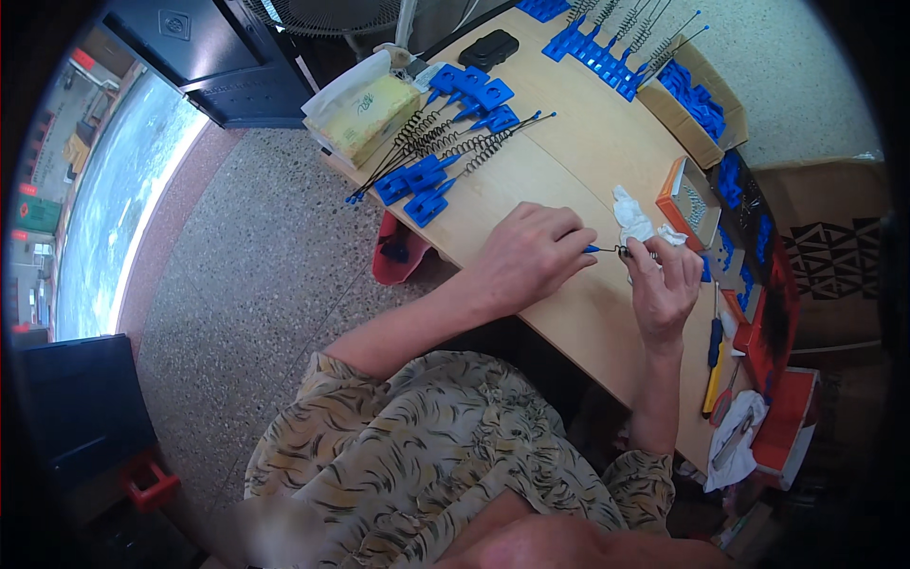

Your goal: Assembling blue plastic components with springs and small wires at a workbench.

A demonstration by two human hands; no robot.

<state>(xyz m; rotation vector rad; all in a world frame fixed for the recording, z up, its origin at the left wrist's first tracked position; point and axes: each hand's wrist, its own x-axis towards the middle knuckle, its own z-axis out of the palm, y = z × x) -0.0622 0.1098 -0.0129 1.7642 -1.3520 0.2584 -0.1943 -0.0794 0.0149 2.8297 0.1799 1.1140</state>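
Over the table's near edge, my left hand [540, 251] is closed in a pinch on a small blue plastic tip [591, 248]. A thin black wire runs from that tip to a black coil spring [622, 251], which my right hand [666, 289] pinches between thumb and fingers. Much of the spring is hidden behind the right fingers. Crumpled white tissue [632, 216] lies just beyond my right hand. To the left is a pile of blue plastic clips with black coil springs [441, 142], some ending in blue tips.
A yellow tissue pack [365, 114] sits at the table's left edge. At the back are a black case [488, 49], more blue clips with springs [597, 59] and a cardboard box [706, 147] of blue parts. An orange-edged box [675, 201] and a yellow-black screwdriver [712, 365] lie right.
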